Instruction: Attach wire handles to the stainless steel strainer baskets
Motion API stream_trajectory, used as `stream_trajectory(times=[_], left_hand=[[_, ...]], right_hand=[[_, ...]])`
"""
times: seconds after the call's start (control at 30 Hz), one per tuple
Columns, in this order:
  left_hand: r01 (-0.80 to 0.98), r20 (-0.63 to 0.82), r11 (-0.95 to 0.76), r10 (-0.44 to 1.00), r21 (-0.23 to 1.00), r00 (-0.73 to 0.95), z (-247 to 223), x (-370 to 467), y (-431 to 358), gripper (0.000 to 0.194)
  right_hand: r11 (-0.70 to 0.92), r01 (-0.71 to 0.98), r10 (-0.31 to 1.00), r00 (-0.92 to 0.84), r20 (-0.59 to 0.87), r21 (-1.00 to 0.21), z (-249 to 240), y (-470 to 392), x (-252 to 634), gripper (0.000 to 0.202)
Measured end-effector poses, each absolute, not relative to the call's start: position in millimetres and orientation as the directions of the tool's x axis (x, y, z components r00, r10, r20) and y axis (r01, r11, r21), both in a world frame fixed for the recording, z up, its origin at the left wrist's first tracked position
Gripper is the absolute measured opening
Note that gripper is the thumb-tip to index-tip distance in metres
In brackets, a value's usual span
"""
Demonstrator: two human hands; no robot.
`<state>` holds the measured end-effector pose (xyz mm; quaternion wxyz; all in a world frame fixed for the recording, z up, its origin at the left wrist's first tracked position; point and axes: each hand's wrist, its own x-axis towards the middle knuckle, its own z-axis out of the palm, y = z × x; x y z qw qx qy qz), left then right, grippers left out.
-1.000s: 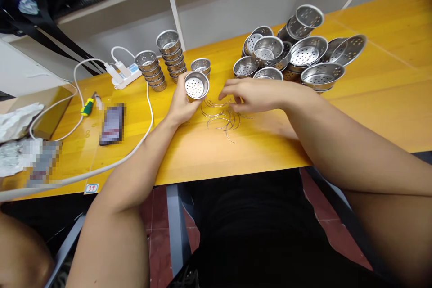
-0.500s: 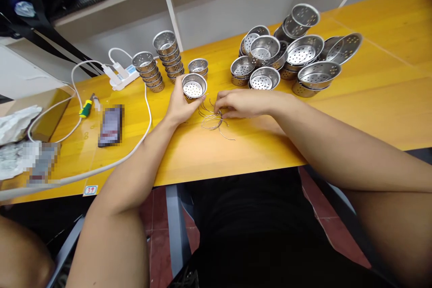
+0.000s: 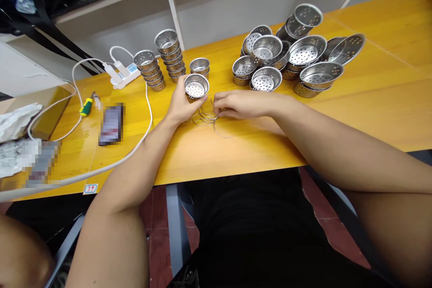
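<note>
The left hand (image 3: 180, 105) has its grip wrapped around a small perforated steel cup (image 3: 196, 86), held tilted just above the desk (image 3: 236, 153) near its middle. The right hand (image 3: 236, 103) pinches at a tangle of thin wire rings (image 3: 205, 119) lying on the desk just beside the cup. Toward the far edge stand stacked cups (image 3: 168, 54); a loose heap of strainer cups (image 3: 297, 54) sits further right.

Both bare forearms reach forward and converge at the middle. The left hand (image 3: 180, 105) is raised, palm turned inward, fingers and thumb curled in a grasp. The right hand (image 3: 238, 103) lies palm down, low, fingertips (image 3: 218, 101) pinched together, pointing toward the left hand, just beside it
</note>
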<state>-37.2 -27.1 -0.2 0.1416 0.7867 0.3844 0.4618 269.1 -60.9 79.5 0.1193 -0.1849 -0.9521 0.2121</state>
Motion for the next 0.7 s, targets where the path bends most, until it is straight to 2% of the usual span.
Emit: stream_trajectory(times=[0.27, 0.37, 0.43, 0.6, 0.7], left_hand=[[0.484, 0.639, -0.665, 0.728, 0.569, 0.248, -3.1, -38.0, -22.7, 0.096], [0.473, 0.639, -0.666, 0.729, 0.577, 0.247, -4.8, -39.1, -21.0, 0.100], [0.465, 0.634, -0.663, 0.733, 0.587, 0.244, -5.9, -39.6, -19.5, 0.102], [0.435, 0.650, -0.672, 0.726, 0.599, 0.226, -5.2, -39.0, -16.4, 0.109], [0.446, 0.660, -0.669, 0.723, 0.595, 0.203, -4.2, -38.6, -16.6, 0.106]], right_hand=[[0.748, 0.336, 0.473, -0.875, 0.104, -0.572, 98.6, -60.4, 283.4, 0.019], [0.735, 0.305, 0.464, -0.877, 0.123, -0.605, 101.7, -60.5, 284.3, 0.017], [0.709, 0.276, 0.485, -0.859, 0.166, -0.649, 101.6, -61.0, 283.2, 0.023], [0.503, 0.178, 0.634, -0.741, 0.221, -0.846, 93.4, -62.1, 275.2, 0.036], [0.463, 0.143, 0.724, -0.630, 0.281, -0.875, 87.9, -61.6, 268.3, 0.040]])
